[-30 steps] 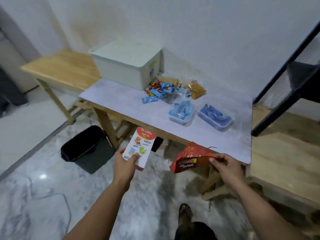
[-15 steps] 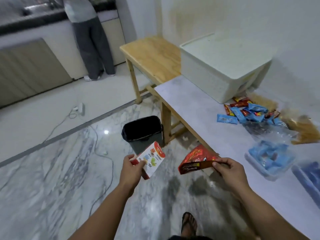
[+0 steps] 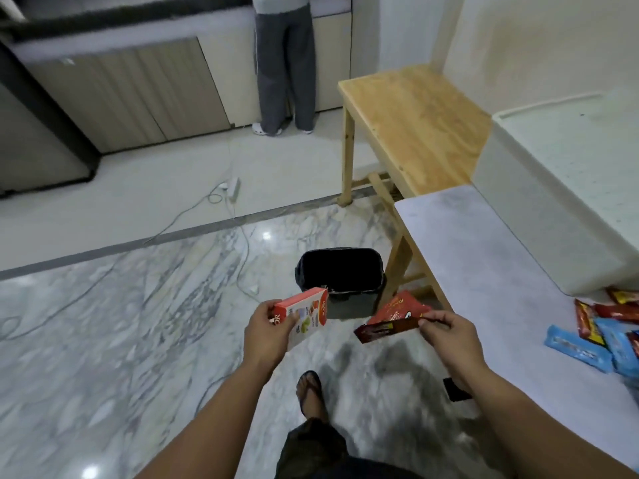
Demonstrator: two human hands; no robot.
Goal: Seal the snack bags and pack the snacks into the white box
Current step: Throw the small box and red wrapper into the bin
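Low in the frame's middle, your left hand (image 3: 266,331) gripped a red-and-white snack carton (image 3: 304,314), and your right hand (image 3: 446,335) pinched a red snack packet (image 3: 392,318) by its edge. Just above them stood a black bin (image 3: 340,281). The lidded white box (image 3: 560,188) sat on the table (image 3: 484,271) at right, loose snacks (image 3: 598,330) beside it.
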